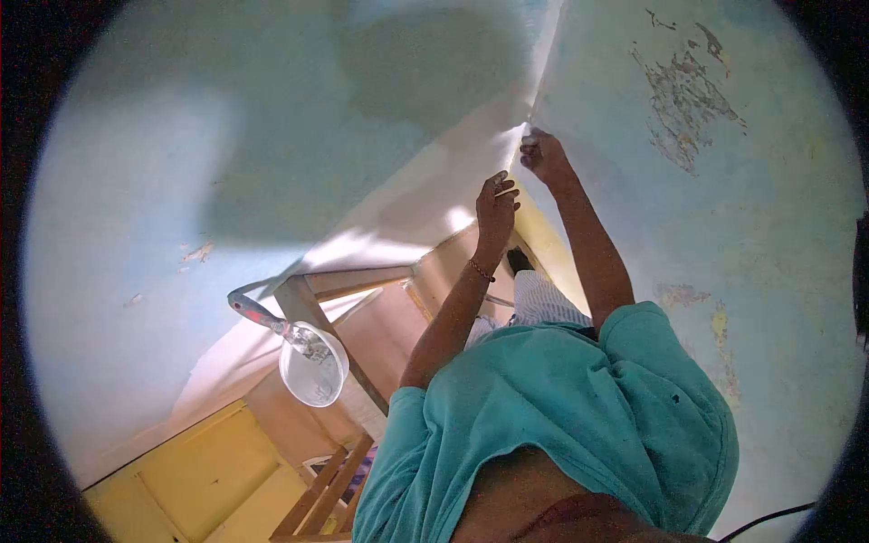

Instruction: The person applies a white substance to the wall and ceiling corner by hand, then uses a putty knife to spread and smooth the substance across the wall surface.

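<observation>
My right hand point(543, 156) is closed at the corner where two blue-green walls meet. Its fingers are bent together against the wall edge, and whatever they pinch is hidden. Just below and to the left, my left hand point(495, 215) is raised with curled fingers. Greyish-white smears show at its fingertips, but I cannot make out what it holds. A beaded bracelet point(481, 270) circles the left wrist. Farther left, a putty knife point(262, 314) with a grey and red handle lies across a white tub point(312, 385), its blade coated with white paste.
A wooden frame point(362, 376) stands beside the tub. Peeling patches mark the right wall point(683, 113). At the lower left are a yellow panelled surface point(204, 471) and wooden bars point(321, 489). A black cable point(769, 518) runs at the lower right.
</observation>
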`<state>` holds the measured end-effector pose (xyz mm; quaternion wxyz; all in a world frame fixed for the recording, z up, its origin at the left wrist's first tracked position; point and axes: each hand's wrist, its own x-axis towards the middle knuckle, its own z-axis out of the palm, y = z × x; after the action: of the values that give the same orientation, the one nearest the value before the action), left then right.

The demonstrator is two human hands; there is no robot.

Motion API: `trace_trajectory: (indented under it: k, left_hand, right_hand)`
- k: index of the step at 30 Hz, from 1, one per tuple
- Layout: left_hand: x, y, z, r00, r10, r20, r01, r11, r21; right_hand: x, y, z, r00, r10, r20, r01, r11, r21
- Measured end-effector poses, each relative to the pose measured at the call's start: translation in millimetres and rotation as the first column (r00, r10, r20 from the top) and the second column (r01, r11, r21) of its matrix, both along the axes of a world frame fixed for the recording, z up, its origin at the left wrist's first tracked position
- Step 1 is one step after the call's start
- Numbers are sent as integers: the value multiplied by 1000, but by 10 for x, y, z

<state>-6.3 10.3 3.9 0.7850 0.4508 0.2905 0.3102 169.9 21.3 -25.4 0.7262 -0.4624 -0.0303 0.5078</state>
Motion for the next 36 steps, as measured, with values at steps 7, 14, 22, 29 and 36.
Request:
trace_trajectory:
  k: [7, 14, 22, 29, 36]
  left_hand:
    - [9, -96, -19, 995, -45, -94, 46, 999, 16]
    - [-44, -144, 89, 992, -56, -115, 54, 998, -18]
    - [-79, -242, 161, 977, -90, -195, 92, 996, -1]
    - [-130, -321, 235, 950, -107, -293, 165, 969, 183]
    - [-177, -317, 126, 967, -89, -240, 85, 996, -26]
  right_hand:
    - [126, 332, 92, 978, -207, 6, 199, 950, 240]
    - [-88, 465, 672, 890, -319, -326, 342, 940, 13]
    - [-101, 532, 1057, 825, -375, -423, 443, 894, 71]
    - [-164, 373, 1431, 763, -331, -556, 514, 831, 211]
    - [-266, 255, 1164, 936, -317, -149, 351, 845, 403]
